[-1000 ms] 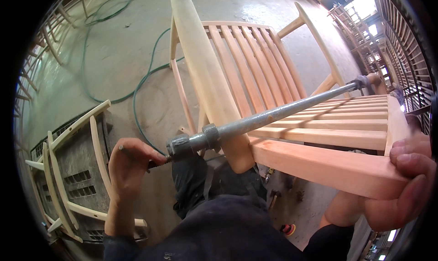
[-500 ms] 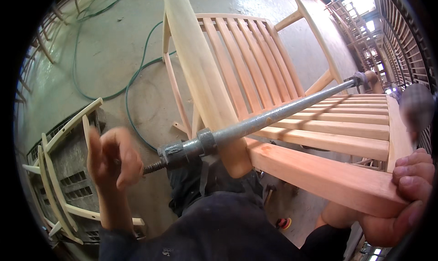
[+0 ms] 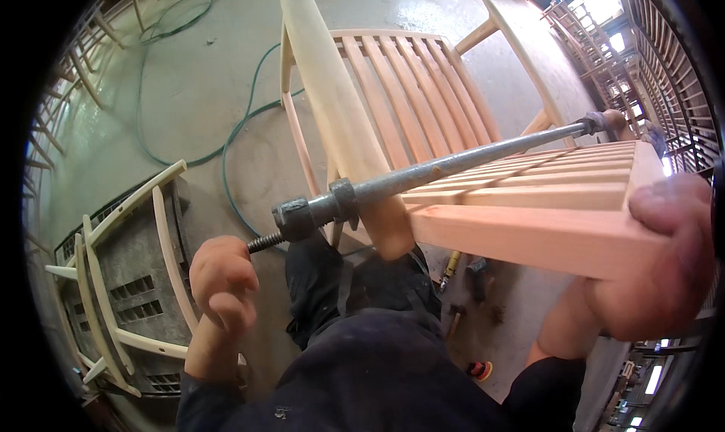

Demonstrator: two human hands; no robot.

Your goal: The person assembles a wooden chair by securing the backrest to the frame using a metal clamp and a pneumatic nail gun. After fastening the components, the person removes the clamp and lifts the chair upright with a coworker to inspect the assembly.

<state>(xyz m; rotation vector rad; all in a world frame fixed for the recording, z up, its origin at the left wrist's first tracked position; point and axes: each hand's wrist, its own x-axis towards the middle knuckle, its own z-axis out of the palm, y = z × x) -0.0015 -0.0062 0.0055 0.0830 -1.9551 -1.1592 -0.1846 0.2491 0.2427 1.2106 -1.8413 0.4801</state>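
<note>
A long grey pipe clamp lies slantwise across a slatted wooden chair. Its screw end juts out past the pale, rounded armrest on the left, and its far jaw sits at the chair's other side. My left hand is closed around the end of the clamp's threaded screw; the handle is hidden in my fist. At the right, my right hand grips the end corner of the chair's thick pinkish rail, with the slats just behind it.
Pale curved chair frames rest on a dark slotted pallet at the left. A green hose loops over the floor. Beneath the chair lie a yellow-handled tool and a red and black disc. Stacked wooden frames stand at the far right.
My left hand has gone from open fingers beside the screw to a fist on its end. The chair's rail has tipped and risen in view, my right hand still holding its end.
</note>
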